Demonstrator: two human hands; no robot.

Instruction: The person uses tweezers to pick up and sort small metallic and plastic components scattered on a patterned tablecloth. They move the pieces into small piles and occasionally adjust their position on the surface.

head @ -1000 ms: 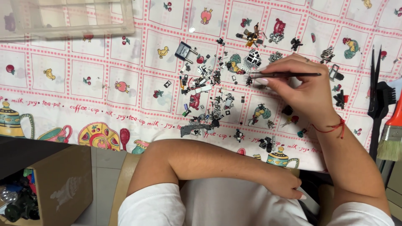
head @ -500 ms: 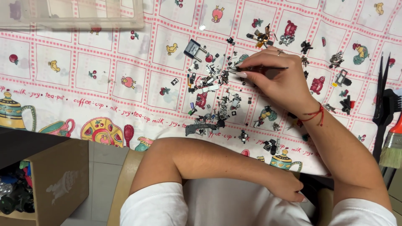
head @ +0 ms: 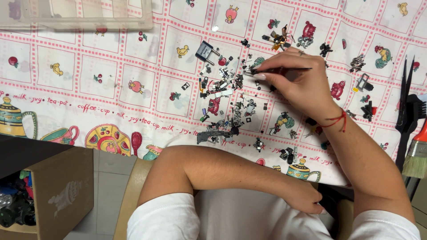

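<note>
Tweezers [head: 284,70] lie level in your right hand [head: 296,82], fingers closed round them, tips pointing left past your fingertips and down among the pile of small dark parts [head: 227,98]. The pile spreads left and near of that hand on the patterned tablecloth [head: 111,75]. A grey two-pin plug [head: 206,52] lies at the pile's far-left edge. Your left hand [head: 307,200] rests loosely curled in your lap, forearm crossing near the table edge, holding nothing. A clear plastic tray [head: 75,15] sits far left. A paintbrush [head: 418,153] and black tool [head: 407,106] lie far right. A cardboard box [head: 58,195] stands near left.
</note>
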